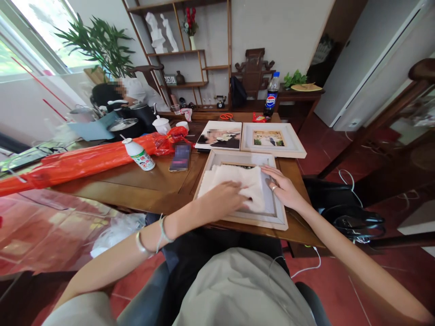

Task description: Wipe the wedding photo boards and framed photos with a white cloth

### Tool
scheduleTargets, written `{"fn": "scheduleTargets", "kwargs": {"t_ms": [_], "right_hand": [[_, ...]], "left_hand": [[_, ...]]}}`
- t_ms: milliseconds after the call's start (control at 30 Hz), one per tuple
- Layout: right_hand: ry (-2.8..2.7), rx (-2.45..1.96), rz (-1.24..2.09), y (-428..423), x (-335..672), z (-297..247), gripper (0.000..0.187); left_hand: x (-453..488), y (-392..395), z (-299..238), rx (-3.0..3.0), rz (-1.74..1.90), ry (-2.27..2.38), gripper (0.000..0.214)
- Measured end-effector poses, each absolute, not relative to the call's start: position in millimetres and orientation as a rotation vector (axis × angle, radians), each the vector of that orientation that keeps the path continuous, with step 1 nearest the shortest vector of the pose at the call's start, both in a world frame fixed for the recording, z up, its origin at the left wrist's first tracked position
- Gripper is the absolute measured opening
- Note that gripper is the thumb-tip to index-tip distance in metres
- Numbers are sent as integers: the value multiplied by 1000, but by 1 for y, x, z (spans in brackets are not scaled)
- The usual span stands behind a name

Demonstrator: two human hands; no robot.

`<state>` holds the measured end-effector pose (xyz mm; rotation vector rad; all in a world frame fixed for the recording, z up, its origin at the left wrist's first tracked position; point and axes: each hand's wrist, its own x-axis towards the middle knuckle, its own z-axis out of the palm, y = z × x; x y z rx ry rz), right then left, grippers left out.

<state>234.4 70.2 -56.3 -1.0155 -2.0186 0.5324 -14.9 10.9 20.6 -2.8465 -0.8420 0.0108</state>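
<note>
A light wooden picture frame (pixel 282 222) lies flat at the near edge of the brown table (pixel 149 181). A white cloth (pixel 239 181) is spread over its glass. My left hand (pixel 222 199) presses on the cloth, fingers curled onto it. My right hand (pixel 283 188), with a ring, lies flat on the frame's right side, fingers stretched and touching the cloth's edge. Two more framed pictures lie farther back: a white-bordered one (pixel 273 139) and a frameless print (pixel 220 135).
A phone (pixel 180 157), a small white bottle (pixel 140 155) and a long red plastic bundle (pixel 74 165) lie to the left. Kettle, cups, scissors (pixel 226 116) and a cola bottle (pixel 271 97) stand at the back. A black bag (pixel 343 213) sits on the floor at right. Another person sits at far left.
</note>
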Motion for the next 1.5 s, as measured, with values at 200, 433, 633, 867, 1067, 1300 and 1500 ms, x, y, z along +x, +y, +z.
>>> {"fn": "scheduleTargets", "kwargs": {"t_ms": [200, 433, 633, 867, 1067, 1300, 1500], "right_hand": [[-2051, -1034, 527, 69, 233, -54, 56], [-2065, -964, 516, 72, 236, -57, 56], [-2059, -989, 494, 72, 236, -58, 54], [-2054, -1033, 472, 72, 234, -58, 50], [-2028, -1014, 493, 72, 233, -59, 52], [-2007, -1026, 518, 70, 232, -58, 55], [-1975, -1038, 537, 69, 231, -56, 45]], "left_hand": [[-21, -27, 29, -2859, -40, -716, 18], [-19, 14, 14, -2763, -45, -991, 41], [-10, 83, 12, -2793, -281, -1015, 40], [30, 115, 18, -2991, -265, -883, 29], [16, 105, 18, -2896, -87, -930, 35], [-4, 52, 22, -2668, 166, -1096, 41], [24, -37, 19, -2767, -8, -808, 34]]}}
